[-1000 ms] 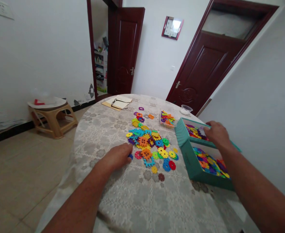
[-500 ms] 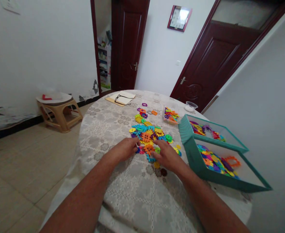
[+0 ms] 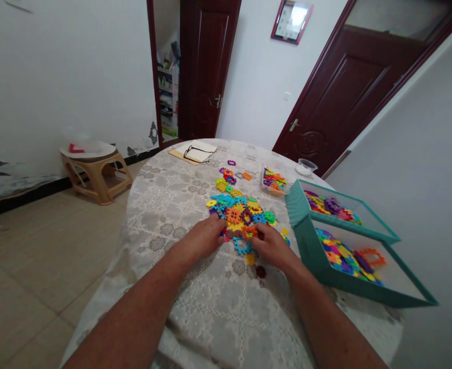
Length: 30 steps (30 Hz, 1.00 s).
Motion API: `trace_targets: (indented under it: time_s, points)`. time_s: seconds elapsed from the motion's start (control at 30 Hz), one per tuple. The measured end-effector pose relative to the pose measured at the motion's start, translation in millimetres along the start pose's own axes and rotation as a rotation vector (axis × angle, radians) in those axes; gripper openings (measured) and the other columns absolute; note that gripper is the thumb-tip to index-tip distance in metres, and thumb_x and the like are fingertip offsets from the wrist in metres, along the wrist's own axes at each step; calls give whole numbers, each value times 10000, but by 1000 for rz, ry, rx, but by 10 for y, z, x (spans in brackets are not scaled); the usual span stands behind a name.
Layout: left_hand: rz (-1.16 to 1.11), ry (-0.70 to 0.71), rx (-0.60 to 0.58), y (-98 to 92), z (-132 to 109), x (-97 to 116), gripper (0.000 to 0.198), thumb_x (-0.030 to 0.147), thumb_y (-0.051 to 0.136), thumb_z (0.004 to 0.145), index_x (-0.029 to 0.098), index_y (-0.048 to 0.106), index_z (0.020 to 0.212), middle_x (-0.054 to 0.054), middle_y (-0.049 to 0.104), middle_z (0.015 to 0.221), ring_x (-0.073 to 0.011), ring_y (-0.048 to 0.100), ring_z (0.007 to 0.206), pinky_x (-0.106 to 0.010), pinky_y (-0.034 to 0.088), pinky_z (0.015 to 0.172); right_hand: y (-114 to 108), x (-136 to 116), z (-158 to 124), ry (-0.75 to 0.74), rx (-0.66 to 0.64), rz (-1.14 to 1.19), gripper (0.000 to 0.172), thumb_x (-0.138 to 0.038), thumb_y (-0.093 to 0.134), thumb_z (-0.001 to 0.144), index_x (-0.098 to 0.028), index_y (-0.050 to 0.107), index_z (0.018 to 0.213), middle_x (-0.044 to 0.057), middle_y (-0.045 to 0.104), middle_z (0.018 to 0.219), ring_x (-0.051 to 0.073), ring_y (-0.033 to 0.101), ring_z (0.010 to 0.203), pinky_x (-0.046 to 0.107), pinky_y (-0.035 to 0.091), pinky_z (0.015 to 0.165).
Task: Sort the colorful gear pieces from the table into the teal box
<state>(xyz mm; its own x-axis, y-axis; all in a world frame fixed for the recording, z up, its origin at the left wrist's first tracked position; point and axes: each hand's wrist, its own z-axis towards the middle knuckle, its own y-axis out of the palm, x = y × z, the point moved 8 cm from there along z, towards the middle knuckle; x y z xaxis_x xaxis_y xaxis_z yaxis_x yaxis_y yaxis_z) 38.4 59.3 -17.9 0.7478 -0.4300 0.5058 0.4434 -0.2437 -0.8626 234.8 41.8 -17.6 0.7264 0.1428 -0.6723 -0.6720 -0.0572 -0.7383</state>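
Note:
Colourful plastic gear pieces (image 3: 223, 199) lie heaped on the table between my hands. My right hand (image 3: 274, 247) is closed on the edge of an orange square toothed piece (image 3: 250, 232) at the heap's near right side. My left hand (image 3: 207, 234) rests at the heap's left edge, fingers curled together; anything in them is hidden. Between the hands lie an orange piece with a four-pane window (image 3: 233, 216) and a blue square frame piece (image 3: 242, 246). Closer to me are a yellow gear (image 3: 250, 260) and a dark brown gear (image 3: 261, 271).
A teal two-part box (image 3: 301, 246) of pieces stands at the right. Behind it are a small clear tray (image 3: 274, 191) of pieces and a clear bowl (image 3: 307, 166). Glasses (image 3: 197, 152) lie on an open notebook (image 3: 180, 154) at the far left. A stool (image 3: 99, 179) stands beyond the table.
My right hand has taken hold of the orange square piece and moved it slightly right, uncovering brown pieces. My left fingers have closed in at the heap's edge. The view has shifted slightly.

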Motion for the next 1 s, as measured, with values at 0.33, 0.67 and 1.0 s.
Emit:
trace_targets:
  time_s: [0.33,0.67,1.0]
  points:
    - [-57,136,-29,173,-79,339,371,202,641,869,269,716,1226,-91,733,1151,-284,669,1106,-365,497,969,23,53,-97,-54,-62,-38,190,-342,672,855,-209,600,740,7,598,758,163,516,715,266,340,619]
    - [-224,30,-28,167,-44,343,160,206,632,871,216,691,1019,-58,761,1013,-214,675,891,-285,455,762,135,-56,-127,-64,27,-132,202,-292,712,884,-214,579,754,26,627,821,191,556,780,283,351,667]
    - [-447,-23,-3,209,-41,211,272,141,599,809,211,697,1053,-22,746,952,-184,647,863,-261,446,740,112,-48,-189,-23,-117,170,175,-300,721,825,-219,573,780,-15,577,784,138,529,660,230,384,552]
